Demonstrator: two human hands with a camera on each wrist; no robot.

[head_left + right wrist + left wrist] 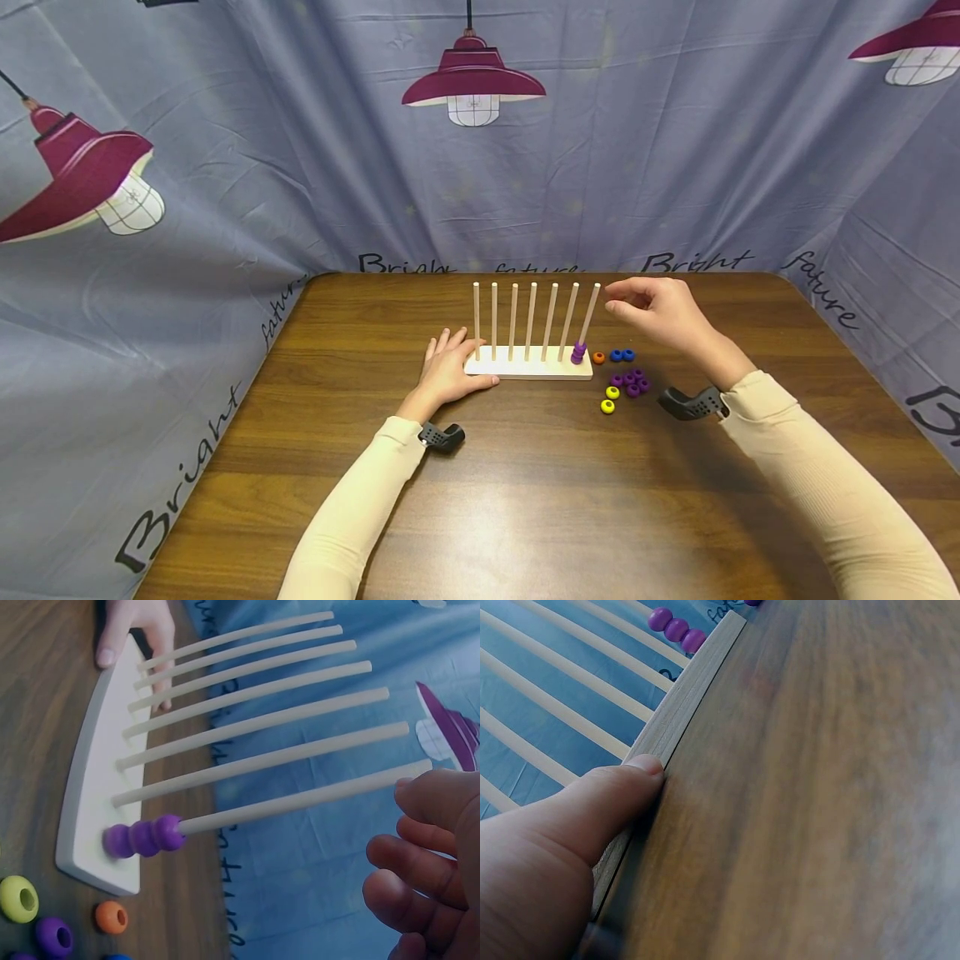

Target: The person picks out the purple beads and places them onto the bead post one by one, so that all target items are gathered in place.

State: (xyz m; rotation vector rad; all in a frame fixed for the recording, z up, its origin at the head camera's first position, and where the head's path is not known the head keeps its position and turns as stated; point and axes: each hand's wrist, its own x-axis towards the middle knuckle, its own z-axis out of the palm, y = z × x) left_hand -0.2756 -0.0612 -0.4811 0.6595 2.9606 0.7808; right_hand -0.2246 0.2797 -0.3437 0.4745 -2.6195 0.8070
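A wooden stand carries a row of several upright pegs. Three purple beads are stacked at the bottom of its rightmost peg. My left hand holds the stand's left end, thumb along the front edge and index finger behind it. Beside the top of the rightmost peg is my right hand, its fingers loosely bent and apart from the thumb, with no bead between them. In the right wrist view, the thumb tip overlaps that peg's end.
Loose beads lie right of the stand: an orange one, two blue ones, several purple ones and two yellow ones. Everything stands on a brown wooden table, with a printed curtain behind its far edge.
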